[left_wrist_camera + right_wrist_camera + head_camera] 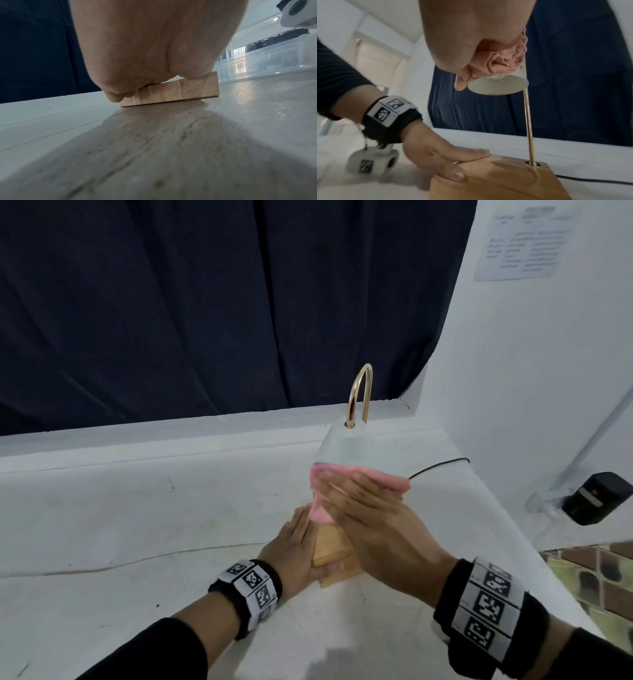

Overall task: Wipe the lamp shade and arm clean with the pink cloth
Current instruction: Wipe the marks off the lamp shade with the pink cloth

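A small lamp stands on the white table, with a white shade, a curved gold arm and a wooden base. My right hand holds the pink cloth wrapped against the lower part of the shade. In the right wrist view the pink cloth is bunched between palm and shade, with the thumb down the shade's left side. The straight part of the gold arm rises from the base. My left hand lies flat on the base, thumb at its near edge.
A black cable runs off behind the lamp to the right. A black device sits at the table's right edge, beyond which the floor shows. A dark blue curtain hangs behind. A clear plastic bin shows in the left wrist view.
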`<state>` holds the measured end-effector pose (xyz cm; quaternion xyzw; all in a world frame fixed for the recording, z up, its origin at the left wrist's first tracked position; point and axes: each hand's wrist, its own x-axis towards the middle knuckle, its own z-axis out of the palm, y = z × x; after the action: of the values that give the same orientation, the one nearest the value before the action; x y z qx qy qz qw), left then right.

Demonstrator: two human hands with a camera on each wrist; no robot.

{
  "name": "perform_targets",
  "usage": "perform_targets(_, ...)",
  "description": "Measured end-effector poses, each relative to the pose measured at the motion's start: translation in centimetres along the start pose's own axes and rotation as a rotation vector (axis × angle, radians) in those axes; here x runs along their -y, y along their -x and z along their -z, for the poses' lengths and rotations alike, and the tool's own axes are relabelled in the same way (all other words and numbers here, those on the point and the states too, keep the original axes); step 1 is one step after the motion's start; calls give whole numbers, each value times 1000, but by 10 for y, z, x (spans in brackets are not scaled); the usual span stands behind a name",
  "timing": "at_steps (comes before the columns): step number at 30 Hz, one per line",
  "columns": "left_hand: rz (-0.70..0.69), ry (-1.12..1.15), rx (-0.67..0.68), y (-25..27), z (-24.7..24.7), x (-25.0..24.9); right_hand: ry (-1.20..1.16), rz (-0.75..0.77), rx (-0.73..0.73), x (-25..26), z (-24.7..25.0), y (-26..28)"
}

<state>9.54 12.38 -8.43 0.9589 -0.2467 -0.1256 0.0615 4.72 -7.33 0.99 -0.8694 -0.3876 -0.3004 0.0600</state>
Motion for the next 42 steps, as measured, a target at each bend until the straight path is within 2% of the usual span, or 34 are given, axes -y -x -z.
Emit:
perform_targets(7, 31, -12, 65, 1, 1, -3, -127, -320, -314, 8, -3, -36)
perform_targets(10, 7, -11, 70, 2, 3, -2, -179, -437, -383, 14, -9, -46)
perform_targets(19, -34, -65, 67, 2, 4, -3, -396, -850, -659, 56, -46, -14)
perform_targets(24, -42, -48, 60, 1, 3, -1, -564, -1071, -678, 59, -39, -1)
perform_targets(27, -26, -106, 81, -1, 3, -2, -693, -1335, -549, 54, -38, 15)
perform_targets(28, -11, -127, 94, -2, 2, -1, -732, -1419, -545, 54, -40, 23)
perform_targets(31, 30, -82, 93, -4, 0, -1, -817, -1541, -765, 54, -32, 36)
perform_targets(33, 24, -52, 75, -2, 0, -1, -805, -1474, -898, 50, -15, 31)
perform_targets(35, 15, -46, 80, -1, 1, -1, -756, -1248, -956, 45, 7, 17)
perform_targets(36, 12, -45, 92, -1, 2, -1, -688, -1104, -929, 42, 14, 8)
perform_targets(37, 8, -49, 100, -2, 3, -1, -604, -968, -855, 40, 18, -2)
perform_targets(39, -15, -59, 102, -2, 3, 0, -468, -788, -599, 38, 13, -22)
perform_targets(41, -63, -77, 103, -2, 2, 3, -395, -746, -402, 40, -3, -35)
perform_targets(42, -86, -96, 105, -3, -1, 5, -377, -744, -384, 41, -12, -37)
